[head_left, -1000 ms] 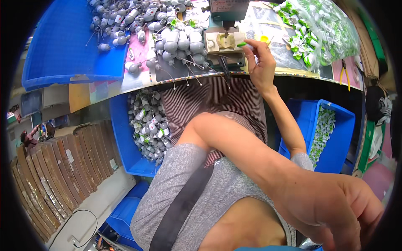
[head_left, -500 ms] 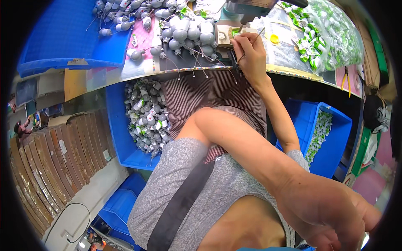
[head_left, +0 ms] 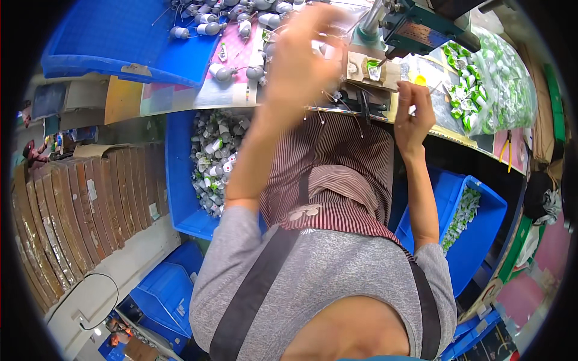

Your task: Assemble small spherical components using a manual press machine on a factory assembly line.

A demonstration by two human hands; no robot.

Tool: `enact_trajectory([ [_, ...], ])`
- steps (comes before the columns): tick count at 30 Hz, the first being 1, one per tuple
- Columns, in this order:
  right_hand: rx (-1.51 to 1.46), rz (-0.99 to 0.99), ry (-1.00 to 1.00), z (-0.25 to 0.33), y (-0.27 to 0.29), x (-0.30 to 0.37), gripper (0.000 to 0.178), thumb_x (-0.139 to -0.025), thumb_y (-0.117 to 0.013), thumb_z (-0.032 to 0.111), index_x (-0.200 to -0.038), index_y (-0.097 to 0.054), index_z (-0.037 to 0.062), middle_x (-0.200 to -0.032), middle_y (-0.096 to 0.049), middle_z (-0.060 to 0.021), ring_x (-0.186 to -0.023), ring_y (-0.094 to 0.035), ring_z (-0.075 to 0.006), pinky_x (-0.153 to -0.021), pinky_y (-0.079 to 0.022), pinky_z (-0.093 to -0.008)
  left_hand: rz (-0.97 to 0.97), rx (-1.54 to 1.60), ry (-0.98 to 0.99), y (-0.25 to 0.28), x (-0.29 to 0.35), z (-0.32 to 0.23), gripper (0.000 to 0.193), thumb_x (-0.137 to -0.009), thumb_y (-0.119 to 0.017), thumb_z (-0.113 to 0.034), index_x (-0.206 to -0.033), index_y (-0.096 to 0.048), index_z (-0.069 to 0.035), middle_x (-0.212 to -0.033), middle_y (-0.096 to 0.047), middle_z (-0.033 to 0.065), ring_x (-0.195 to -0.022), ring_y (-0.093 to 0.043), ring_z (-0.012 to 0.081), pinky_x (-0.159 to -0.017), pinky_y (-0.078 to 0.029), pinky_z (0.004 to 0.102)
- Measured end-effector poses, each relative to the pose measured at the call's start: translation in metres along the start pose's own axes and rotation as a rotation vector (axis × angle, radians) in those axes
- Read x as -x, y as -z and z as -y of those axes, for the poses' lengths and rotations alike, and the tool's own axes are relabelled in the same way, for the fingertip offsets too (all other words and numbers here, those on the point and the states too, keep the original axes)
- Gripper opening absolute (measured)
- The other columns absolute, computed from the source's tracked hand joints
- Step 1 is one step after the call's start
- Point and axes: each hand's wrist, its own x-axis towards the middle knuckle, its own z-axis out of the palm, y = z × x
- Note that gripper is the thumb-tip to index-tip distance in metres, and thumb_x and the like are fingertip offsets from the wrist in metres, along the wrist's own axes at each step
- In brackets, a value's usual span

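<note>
My left hand [head_left: 307, 60], smeared by motion, is over the pile of grey bulb-shaped parts with thin wires [head_left: 208, 27] on the bench; its fingers cannot be made out. My right hand [head_left: 415, 114] hovers at the bench's front edge, fingers curled and the thumb side pinched; what it holds, if anything, is too small to tell. Between the hands, a small white-and-green plastic piece [head_left: 374, 71] sits in a brown block fixture [head_left: 356, 67]. The tip of a green bench press [head_left: 424, 30] is just above that piece.
Right of the fixture are a yellow round cap [head_left: 419, 80], loose green-and-white pieces [head_left: 460, 105] and a clear bag of them [head_left: 506, 84]. Pliers [head_left: 509, 150] hang at the edge. Blue bins [head_left: 180, 180] stand below the bench on both sides; another blue bin [head_left: 102, 42] is at upper left.
My left arm has swung from low right up over the pile of bulb-shaped parts. My right hand has drawn back from the fixture, toward the right. The white-and-green piece now shows uncovered.
</note>
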Motion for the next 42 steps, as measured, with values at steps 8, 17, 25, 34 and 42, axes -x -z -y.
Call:
enact_trajectory([
  [8,-0.182,0.033,-0.283,-0.008,0.02,-0.007,0.049,-0.113,-0.036,0.038,-0.109,-0.067,-0.0001,-0.083,-0.063,-0.0048,-0.077,-0.057,-0.011,-0.073,-0.047,-0.0264,0.4,-0.911,0.107,0.084,-0.007,0.255,0.042,-0.099,-0.051,-0.013,-0.137,-0.06,-0.029,-0.112,-0.065,0.0191,-0.103,-0.067,0.0354,-0.087,-0.055,0.0438],
  [17,-0.438,-0.142,-0.54,-0.075,0.026,-0.025,0.033,-0.106,-0.06,0.029,-0.102,-0.073,-0.0014,-0.073,-0.054,0.0046,-0.063,-0.042,-0.0039,-0.056,-0.033,-0.0211,-0.397,1.717,0.52,0.154,-0.043,0.324,0.061,-0.07,-0.089,-0.019,-0.12,-0.063,0.004,-0.1,-0.062,0.0134,-0.095,-0.057,0.0228,-0.092,-0.048,0.0383],
  [25,-0.356,0.005,-0.607,-0.105,0.045,-0.03,0.034,-0.104,-0.062,0.029,-0.097,-0.077,-0.0001,-0.067,-0.05,0.0077,-0.059,-0.039,-0.0003,-0.052,-0.028,-0.0186,-0.056,2.217,0.459,0.087,-0.023,0.176,0.053,-0.094,-0.073,-0.017,-0.133,-0.046,0.006,-0.121,-0.057,0.0154,-0.093,-0.056,0.0204,-0.089,-0.051,0.0348],
  [34,-0.021,0.039,-0.473,-0.112,0.023,-0.031,0.036,-0.104,-0.058,0.032,-0.086,-0.067,0.0027,-0.063,-0.058,-0.0013,-0.058,-0.05,-0.0085,-0.056,-0.041,-0.0286,0.151,1.553,0.759,-0.017,0.055,0.091,0.042,-0.108,-0.05,-0.029,-0.138,-0.049,0.001,-0.125,-0.061,0.0225,-0.096,-0.065,0.0237,-0.083,-0.058,0.035],
  [42,0.072,0.091,-0.358,-0.111,0.022,-0.042,0.037,-0.106,-0.057,0.033,-0.086,-0.066,0.0032,-0.063,-0.057,0.0008,-0.056,-0.048,-0.0064,-0.053,-0.038,-0.026,0.087,1.361,0.821,-0.051,0.073,0.059,0.037,-0.108,-0.052,-0.033,-0.125,-0.056,0.0,-0.098,-0.067,0.0097,-0.078,-0.065,0.0154,-0.067,-0.056,0.0288],
])
